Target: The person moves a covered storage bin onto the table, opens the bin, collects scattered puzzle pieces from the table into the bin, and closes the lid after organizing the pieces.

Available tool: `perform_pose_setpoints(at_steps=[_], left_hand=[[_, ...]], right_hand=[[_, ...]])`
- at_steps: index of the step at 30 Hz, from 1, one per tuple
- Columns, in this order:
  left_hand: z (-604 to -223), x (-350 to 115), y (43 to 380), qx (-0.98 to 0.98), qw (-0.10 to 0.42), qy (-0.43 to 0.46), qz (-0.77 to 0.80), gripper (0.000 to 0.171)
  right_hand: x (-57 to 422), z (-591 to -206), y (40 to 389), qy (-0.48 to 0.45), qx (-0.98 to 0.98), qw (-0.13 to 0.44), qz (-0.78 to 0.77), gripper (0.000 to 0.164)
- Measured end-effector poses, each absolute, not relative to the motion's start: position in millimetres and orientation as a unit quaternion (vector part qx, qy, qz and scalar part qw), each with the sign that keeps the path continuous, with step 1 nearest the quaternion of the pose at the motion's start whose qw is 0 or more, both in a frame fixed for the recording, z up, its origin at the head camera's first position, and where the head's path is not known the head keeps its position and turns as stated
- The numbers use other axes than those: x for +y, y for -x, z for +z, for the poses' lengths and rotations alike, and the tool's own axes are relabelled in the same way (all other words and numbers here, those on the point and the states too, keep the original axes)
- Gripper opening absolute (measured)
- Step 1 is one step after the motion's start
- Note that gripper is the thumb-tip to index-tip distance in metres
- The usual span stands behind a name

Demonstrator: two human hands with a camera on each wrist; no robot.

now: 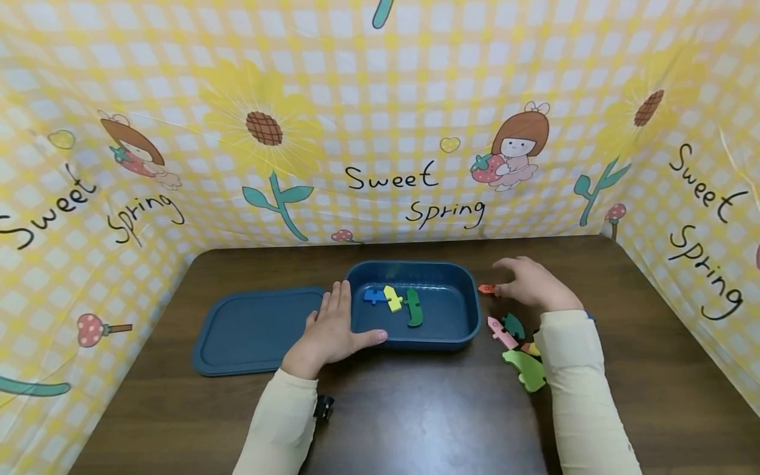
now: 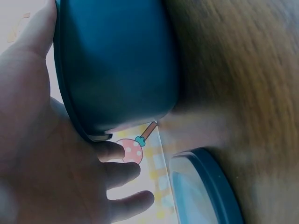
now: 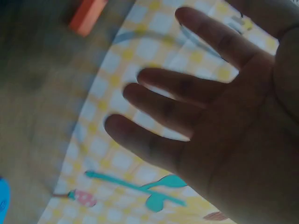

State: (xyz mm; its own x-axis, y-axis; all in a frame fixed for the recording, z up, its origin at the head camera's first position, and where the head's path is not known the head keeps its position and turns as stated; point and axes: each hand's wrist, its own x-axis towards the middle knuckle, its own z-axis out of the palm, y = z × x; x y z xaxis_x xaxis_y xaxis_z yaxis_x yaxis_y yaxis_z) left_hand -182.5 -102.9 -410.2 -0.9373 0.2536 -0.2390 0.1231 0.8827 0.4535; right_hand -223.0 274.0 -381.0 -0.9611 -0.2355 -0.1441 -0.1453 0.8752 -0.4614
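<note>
A dark blue rectangular box [image 1: 442, 340] holds a blue puzzle piece [image 1: 374, 297], a yellow one [image 1: 392, 299] and a green curved one [image 1: 414, 308]. Against its left end rests my left hand [image 1: 326, 333], fingers straight and thumb along the front rim; the left wrist view shows the palm beside the box wall [image 2: 117, 60]. My right hand [image 1: 530, 284] hovers right of the box with fingers spread and nothing between them. Close by its thumb lies an orange piece [image 1: 487, 289], seen in the right wrist view as an orange block [image 3: 88, 17] apart from the fingers.
The blue lid [image 1: 255, 333] lies flat left of the box. Near my right sleeve sit a pink piece [image 1: 502, 333], a dark green piece [image 1: 513, 325] and a light green piece [image 1: 525, 369], with others partly hidden by the sleeve. A yellow checked cloth [image 1: 380, 99] walls the table's back and sides.
</note>
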Motion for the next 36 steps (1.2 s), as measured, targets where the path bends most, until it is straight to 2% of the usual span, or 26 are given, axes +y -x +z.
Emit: perform_pose_setpoints(at_steps=[2,7,11,15,20,25,31,35,36], left_hand=[[-408.9,-103.3,182.3,0.958,0.146,-0.1,0.224,0.124],[-408.4,-104.6,182.4,0.956,0.156,-0.098,0.227,0.125],[-409.3,-106.0,183.9,0.956,0.154,-0.101,0.228,0.125],[-409.3,-106.4,184.6,0.957,0.154,-0.101,0.225,0.125],[-408.9,-105.8,184.2,0.957,0.155,-0.102,0.225,0.125],[-407.3,-104.8,184.7,0.956,0.154,-0.104,0.225,0.124],[-409.0,-105.0,185.5,0.957,0.154,-0.104,0.22,0.125],[-410.3,-104.2,185.8,0.958,0.154,-0.106,0.22,0.125],[-410.3,-103.5,185.7,0.957,0.153,-0.107,0.221,0.125]], right_hand=[[281.4,-385.7,226.4,0.091,0.967,0.094,-0.219,0.048],[293.8,-393.2,232.5,0.08,0.964,0.13,-0.216,0.037],[296.8,-395.4,234.9,0.066,0.963,0.137,-0.222,0.028],[295.0,-395.7,235.7,0.058,0.963,0.149,-0.218,0.013],[291.6,-394.3,233.3,0.058,0.96,0.17,-0.213,0.023],[289.2,-395.6,233.5,0.045,0.962,0.17,-0.21,0.013],[287.8,-399.0,235.2,0.079,0.963,0.179,-0.185,0.022],[287.4,-400.1,235.2,0.068,0.963,0.17,-0.196,0.015],[287.5,-400.8,235.4,0.063,0.963,0.169,-0.2,0.018]])
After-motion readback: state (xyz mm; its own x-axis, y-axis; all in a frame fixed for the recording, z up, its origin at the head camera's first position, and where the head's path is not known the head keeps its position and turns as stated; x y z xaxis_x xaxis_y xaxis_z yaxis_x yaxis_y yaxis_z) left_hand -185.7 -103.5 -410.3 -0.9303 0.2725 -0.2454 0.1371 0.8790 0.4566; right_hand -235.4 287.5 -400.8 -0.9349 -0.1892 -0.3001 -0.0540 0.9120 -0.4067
